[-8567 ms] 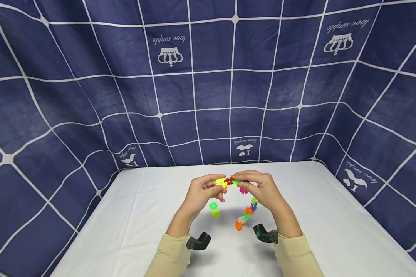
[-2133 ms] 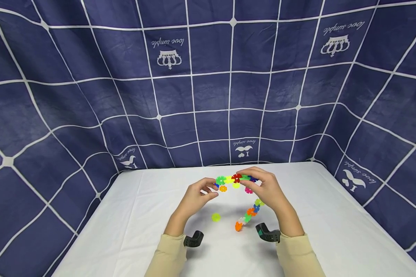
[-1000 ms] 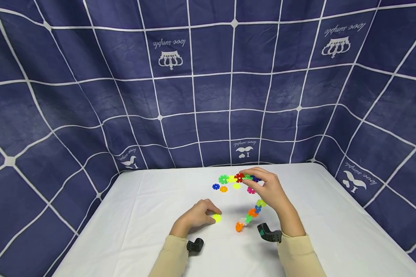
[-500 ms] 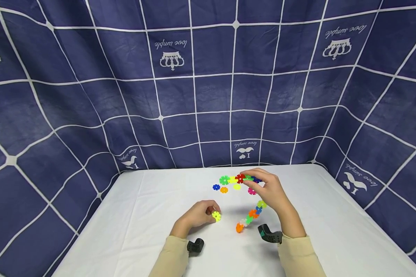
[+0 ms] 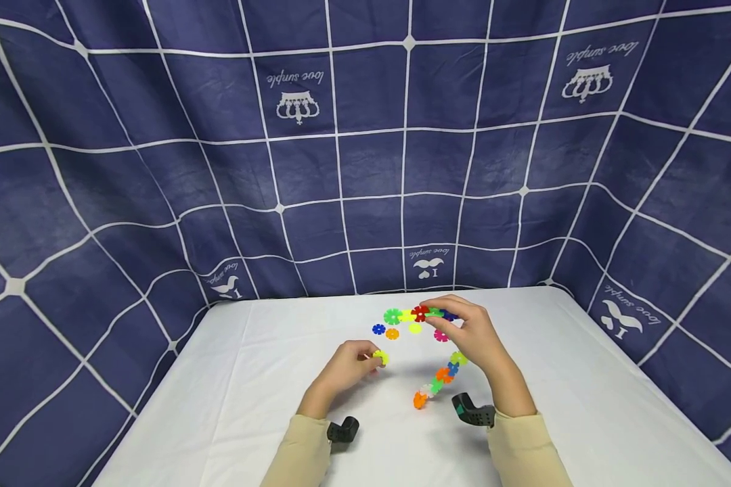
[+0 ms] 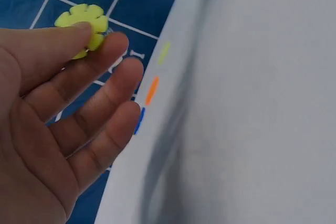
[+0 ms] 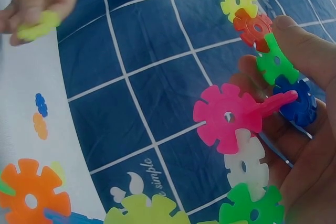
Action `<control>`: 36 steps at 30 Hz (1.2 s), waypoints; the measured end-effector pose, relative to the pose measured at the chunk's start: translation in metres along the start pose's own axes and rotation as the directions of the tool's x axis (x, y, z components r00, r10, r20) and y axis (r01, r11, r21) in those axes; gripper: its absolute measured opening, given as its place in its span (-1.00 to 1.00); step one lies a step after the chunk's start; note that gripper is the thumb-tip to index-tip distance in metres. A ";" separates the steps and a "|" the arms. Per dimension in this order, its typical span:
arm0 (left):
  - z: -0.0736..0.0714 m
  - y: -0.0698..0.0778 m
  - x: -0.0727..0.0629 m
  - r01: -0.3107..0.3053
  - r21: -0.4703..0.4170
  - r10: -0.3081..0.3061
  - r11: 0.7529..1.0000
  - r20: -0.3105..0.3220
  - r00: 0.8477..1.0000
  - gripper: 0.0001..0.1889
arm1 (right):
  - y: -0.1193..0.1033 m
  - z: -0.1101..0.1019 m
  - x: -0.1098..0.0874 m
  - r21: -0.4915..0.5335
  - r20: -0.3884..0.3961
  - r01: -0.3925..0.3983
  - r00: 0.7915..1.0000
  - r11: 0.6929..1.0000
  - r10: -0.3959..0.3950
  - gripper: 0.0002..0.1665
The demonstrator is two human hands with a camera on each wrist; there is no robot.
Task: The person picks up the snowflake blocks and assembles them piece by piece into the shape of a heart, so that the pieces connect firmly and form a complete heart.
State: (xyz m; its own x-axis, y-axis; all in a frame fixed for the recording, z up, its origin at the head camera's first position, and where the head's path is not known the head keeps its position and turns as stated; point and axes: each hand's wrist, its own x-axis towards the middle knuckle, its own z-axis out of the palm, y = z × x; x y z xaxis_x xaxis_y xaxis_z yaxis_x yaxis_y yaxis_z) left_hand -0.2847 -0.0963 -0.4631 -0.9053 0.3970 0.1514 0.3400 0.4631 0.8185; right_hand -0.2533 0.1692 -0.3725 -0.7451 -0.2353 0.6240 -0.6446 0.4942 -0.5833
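In the head view my left hand pinches a yellow snowflake disc between thumb and index finger, above the table. The left wrist view shows this notched disc clearly, the other fingers loosely bent. My right hand holds up a curved chain of interlocked snowflake discs, fingers and thumb around a green disc. From that grip the chain runs left through a red disc and a yellow one to a green end disc. Its other part hangs down to an orange end disc.
Loose blue, orange and yellow discs lie on the white-covered table behind my left hand. A dark blue gridded curtain surrounds the table's back and sides. A black band sits at each wrist.
A green disc from the table has joined the chain's left end. My left hand left the chain, picked up the yellow disc and lifted it. The right hand keeps its hold.
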 end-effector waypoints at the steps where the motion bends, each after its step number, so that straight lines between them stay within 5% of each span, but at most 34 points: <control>1: -0.001 0.003 0.000 0.005 -0.052 -0.006 0.999 -0.010 1.000 -0.94 | 0.000 0.000 0.000 0.000 0.001 0.001 1.000 1.000 -0.001 -0.64; 6: -0.005 0.017 -0.001 -0.018 -0.221 0.005 0.975 -0.061 0.998 -0.77 | 0.000 0.000 0.000 0.001 0.003 0.007 1.000 1.000 -0.007 -0.65; 17: -0.017 0.041 -0.004 -0.097 -0.422 0.040 0.902 -0.141 0.989 -0.58 | 0.000 0.001 0.001 0.010 0.006 0.021 1.000 1.000 -0.021 -0.65; 26: -0.023 0.053 -0.006 -0.131 -0.503 0.039 0.854 -0.189 0.981 -0.54 | 0.000 0.002 0.001 0.007 0.010 0.008 1.000 1.000 -0.008 -0.64; 36: -0.025 0.062 -0.009 -0.120 -0.513 0.010 0.850 -0.212 0.977 -0.60 | 0.001 0.003 0.001 0.009 0.009 0.037 0.999 0.999 -0.037 -0.62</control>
State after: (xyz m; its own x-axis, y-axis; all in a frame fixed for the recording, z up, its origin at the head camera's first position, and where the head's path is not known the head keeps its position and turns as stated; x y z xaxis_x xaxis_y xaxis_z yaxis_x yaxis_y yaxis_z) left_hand -0.2616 -0.0912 -0.3995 -0.9354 0.2244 0.2732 0.2665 -0.0606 0.9619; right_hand -0.2552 0.1673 -0.3740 -0.7222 -0.2610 0.6405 -0.6732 0.4779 -0.5643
